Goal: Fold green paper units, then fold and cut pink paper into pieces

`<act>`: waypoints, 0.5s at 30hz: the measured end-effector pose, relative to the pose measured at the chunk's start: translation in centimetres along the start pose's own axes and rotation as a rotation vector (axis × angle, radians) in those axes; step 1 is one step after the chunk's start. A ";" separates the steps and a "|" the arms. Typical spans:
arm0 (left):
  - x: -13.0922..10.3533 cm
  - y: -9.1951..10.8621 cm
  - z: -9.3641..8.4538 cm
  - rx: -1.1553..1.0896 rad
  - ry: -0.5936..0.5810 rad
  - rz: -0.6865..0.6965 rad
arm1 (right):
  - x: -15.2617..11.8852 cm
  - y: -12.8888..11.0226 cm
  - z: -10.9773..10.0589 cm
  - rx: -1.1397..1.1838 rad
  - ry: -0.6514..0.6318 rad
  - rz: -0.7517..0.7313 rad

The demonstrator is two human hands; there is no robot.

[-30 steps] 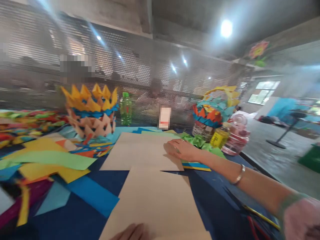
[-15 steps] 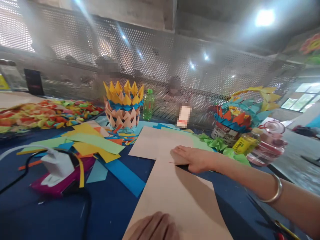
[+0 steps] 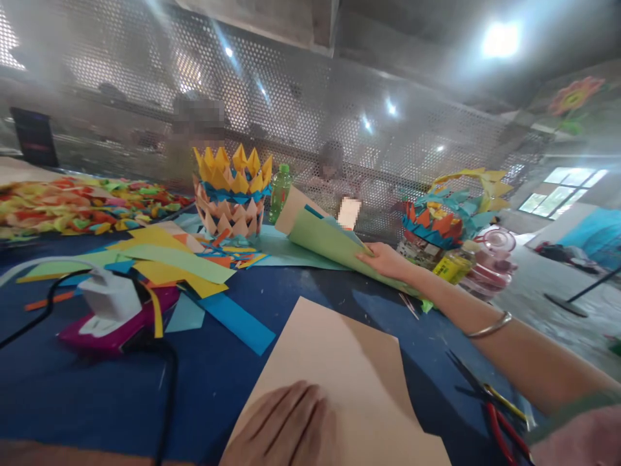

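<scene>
Right hand [image 3: 385, 260]: paper sheets [image 3: 325, 244] pinched, now lifted near table's [image 3: 116, 401] far edge
Left hand [image 3: 294, 424]: flattened on peach paper [image 3: 352, 340]
Yellow label [image 3: 447, 269]: unreadable

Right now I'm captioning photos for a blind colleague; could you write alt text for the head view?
A person's left hand rests flat on a tan sheet on a dark blue table, while the right hand grips bent, partly raised paper sheets. A zigzag folded-paper piece with yellow points stands farther back on the left, near colorful paper strips.
</scene>
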State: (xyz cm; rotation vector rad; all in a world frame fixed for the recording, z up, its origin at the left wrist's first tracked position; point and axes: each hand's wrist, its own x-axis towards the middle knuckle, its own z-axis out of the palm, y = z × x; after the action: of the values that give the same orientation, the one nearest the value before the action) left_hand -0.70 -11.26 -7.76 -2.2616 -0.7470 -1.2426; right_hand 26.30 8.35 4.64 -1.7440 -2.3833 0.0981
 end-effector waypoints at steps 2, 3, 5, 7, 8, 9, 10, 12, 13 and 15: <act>0.4 0.2 -1.1 -0.082 -0.275 0.017 | -0.5 -0.5 0.8 -0.002 -0.049 -0.003; 0.6 0.5 -1.5 -0.098 -0.287 -0.034 | -0.9 -0.8 1.1 0.000 -0.096 -0.019; 0.9 1.3 -2.2 -0.112 -0.322 -0.127 | -1.8 -1.6 1.6 0.007 -0.249 -0.097; 1.2 2.1 -2.4 -0.145 -0.446 -0.186 | -2.9 -2.4 1.6 -0.003 -0.415 -0.161; 1.5 2.5 -2.4 -0.148 -0.489 -0.195 | -3.5 -2.8 1.5 -0.034 -0.460 -0.160; 1.7 2.8 -2.5 -0.139 -0.525 -0.229 | -4.0 -3.1 1.4 -0.057 -0.468 -0.168; 2.0 3.1 -2.6 -0.127 -0.538 -0.241 | -4.7 -3.5 1.3 -0.074 -0.445 -0.193; 2.6 3.8 -2.9 -0.108 -0.602 -0.267 | -6.2 -4.2 1.2 -0.102 -0.345 -0.254; 2.9 4.2 -3.0 -0.113 -0.621 -0.278 | -7.1 -4.7 1.2 -0.110 -0.288 -0.286; 3.3 5.0 -3.2 -0.107 -0.605 -0.319 | -9.3 -5.7 1.3 -0.108 -0.217 -0.361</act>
State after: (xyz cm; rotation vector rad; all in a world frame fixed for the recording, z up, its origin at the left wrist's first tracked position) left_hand 2.03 -16.19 -3.95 -2.7157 -1.3239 -0.7150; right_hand 23.45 -2.14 3.30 -1.3740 -2.8695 0.1148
